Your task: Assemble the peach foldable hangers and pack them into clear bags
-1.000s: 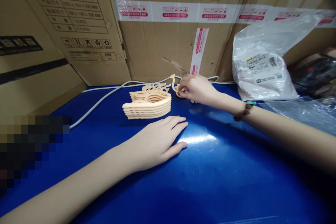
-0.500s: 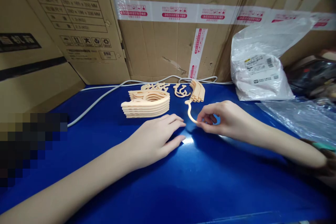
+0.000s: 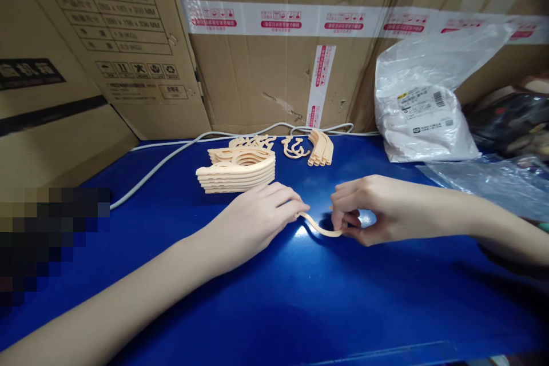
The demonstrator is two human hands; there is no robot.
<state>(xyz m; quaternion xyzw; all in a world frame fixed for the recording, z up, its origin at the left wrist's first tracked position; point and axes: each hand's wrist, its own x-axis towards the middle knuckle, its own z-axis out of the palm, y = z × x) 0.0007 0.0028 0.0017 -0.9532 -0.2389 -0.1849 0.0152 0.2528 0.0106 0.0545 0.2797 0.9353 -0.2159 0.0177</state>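
Observation:
Between my hands is a beige plastic hanger hook, slightly above the blue table. My left hand pinches its left end between thumb and fingers. My right hand grips the curved part, whose far end is partly hidden by the fingers. Just beyond my left hand lies a neat stack of beige hanger arms. Farther back are a few loose hooks and a bundle of short curved beige pieces. More small beige parts lie behind the stack.
A blue table spreads under everything. Cardboard boxes wall off the back and left. A white cable runs along the rear edge. At the right stand a white plastic bag with a label and a flat clear plastic sheet.
My right hand has brought the hook nearer to me and turned it toward level. My left hand, apart from it before, now holds its left end.

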